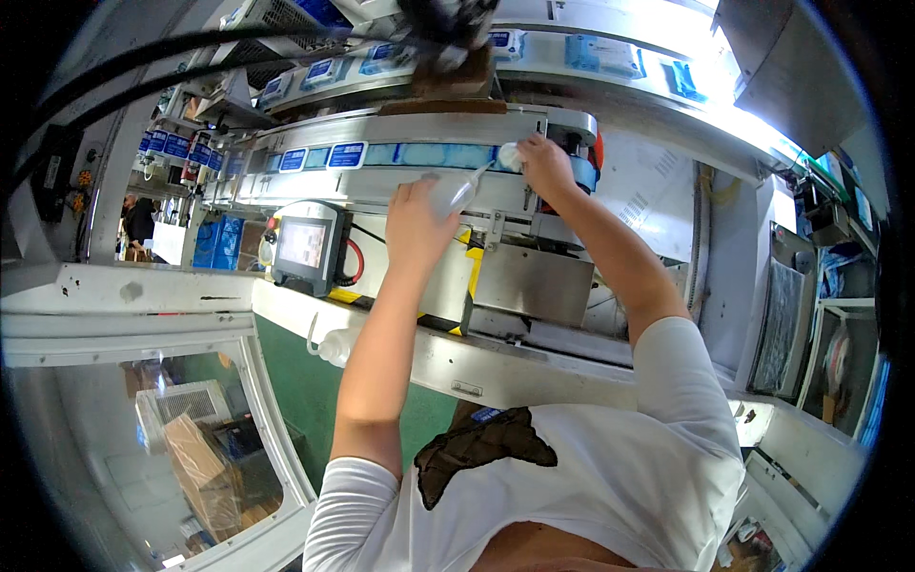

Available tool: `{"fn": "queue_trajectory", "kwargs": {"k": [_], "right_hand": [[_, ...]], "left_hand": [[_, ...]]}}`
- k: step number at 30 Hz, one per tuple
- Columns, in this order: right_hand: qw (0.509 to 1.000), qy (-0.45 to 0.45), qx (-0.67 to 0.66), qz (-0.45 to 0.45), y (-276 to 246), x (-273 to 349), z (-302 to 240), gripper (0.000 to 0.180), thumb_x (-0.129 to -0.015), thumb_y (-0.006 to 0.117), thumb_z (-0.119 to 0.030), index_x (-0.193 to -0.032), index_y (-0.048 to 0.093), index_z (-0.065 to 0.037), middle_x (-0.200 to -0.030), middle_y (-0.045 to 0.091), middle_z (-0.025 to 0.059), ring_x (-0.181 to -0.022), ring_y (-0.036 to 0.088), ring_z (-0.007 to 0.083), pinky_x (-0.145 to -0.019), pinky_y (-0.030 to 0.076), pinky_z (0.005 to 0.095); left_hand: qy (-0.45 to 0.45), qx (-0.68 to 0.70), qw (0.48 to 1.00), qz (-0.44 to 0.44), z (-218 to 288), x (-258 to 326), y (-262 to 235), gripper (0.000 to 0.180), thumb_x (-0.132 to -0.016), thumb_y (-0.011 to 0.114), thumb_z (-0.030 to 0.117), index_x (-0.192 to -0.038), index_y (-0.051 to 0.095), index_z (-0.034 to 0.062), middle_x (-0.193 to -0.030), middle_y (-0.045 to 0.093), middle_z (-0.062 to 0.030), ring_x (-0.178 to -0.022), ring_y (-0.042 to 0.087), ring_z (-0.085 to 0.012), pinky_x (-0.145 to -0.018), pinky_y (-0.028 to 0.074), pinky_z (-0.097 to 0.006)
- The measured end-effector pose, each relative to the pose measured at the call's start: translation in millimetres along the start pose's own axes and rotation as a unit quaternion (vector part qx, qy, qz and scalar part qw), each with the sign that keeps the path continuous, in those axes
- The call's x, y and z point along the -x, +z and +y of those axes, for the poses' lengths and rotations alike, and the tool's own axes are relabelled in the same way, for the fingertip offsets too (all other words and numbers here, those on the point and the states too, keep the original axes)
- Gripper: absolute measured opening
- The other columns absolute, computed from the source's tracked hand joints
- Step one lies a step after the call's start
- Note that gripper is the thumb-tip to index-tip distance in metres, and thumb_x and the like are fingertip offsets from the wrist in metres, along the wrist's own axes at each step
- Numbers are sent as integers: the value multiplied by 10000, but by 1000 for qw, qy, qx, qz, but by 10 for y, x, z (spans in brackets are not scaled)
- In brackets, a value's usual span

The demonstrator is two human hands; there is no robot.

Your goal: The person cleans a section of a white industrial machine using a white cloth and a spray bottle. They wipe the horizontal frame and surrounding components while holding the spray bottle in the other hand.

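My left hand (414,227) is wrapped round a translucent squeeze bottle (454,194), tilted so that its thin nozzle points up and right. The nozzle tip comes close to a white wad (510,156) of cloth or tissue, pinched in the fingers of my right hand (547,168). Both hands are over the right part of a narrow conveyor with a blue, whitish-smeared belt (443,154). The wad is at the belt, close to its right end roller; whether it presses on the surface I cannot tell. Blue-and-white labels (347,154) lie farther left along the belt.
A touchscreen panel (303,244) with a red cable stands left of my left forearm. Another white bottle (335,347) with a bent spout is beside that forearm. Blue-and-white soft packs (604,55) line a far conveyor. Black cables (191,43) cross the upper left.
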State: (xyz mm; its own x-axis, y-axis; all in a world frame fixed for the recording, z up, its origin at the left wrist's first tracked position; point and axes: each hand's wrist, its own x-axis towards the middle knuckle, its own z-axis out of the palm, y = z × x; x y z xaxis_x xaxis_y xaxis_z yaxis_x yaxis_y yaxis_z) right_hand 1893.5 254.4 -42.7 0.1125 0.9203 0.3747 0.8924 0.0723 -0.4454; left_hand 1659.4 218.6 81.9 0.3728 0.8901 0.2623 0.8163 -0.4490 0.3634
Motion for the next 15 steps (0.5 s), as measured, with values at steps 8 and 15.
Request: {"fn": "queue_trajectory", "kwargs": {"k": [8, 15], "right_hand": [[995, 35, -93, 10, -394, -16, 195, 163, -733, 578, -73, -881, 646, -62, -941, 607, 129, -868, 607, 330, -753, 493, 422], [999, 25, 24, -13, 51, -26, 40, 195, -731, 587, -59, -916, 638, -91, -898, 596, 107, -883, 604, 308, -736, 502, 405]], "left_hand": [[-363, 660, 658, 10, -311, 1302, -116, 499, -775, 689, 230, -1199, 486, 64, -1031, 594, -66, -907, 606, -206, -720, 526, -330], [-356, 728, 580, 83, -403, 2237, -105, 562, -790, 678, 155, -1274, 418, 37, -1172, 543, -82, -1051, 551, -219, -929, 450, -380]]}}
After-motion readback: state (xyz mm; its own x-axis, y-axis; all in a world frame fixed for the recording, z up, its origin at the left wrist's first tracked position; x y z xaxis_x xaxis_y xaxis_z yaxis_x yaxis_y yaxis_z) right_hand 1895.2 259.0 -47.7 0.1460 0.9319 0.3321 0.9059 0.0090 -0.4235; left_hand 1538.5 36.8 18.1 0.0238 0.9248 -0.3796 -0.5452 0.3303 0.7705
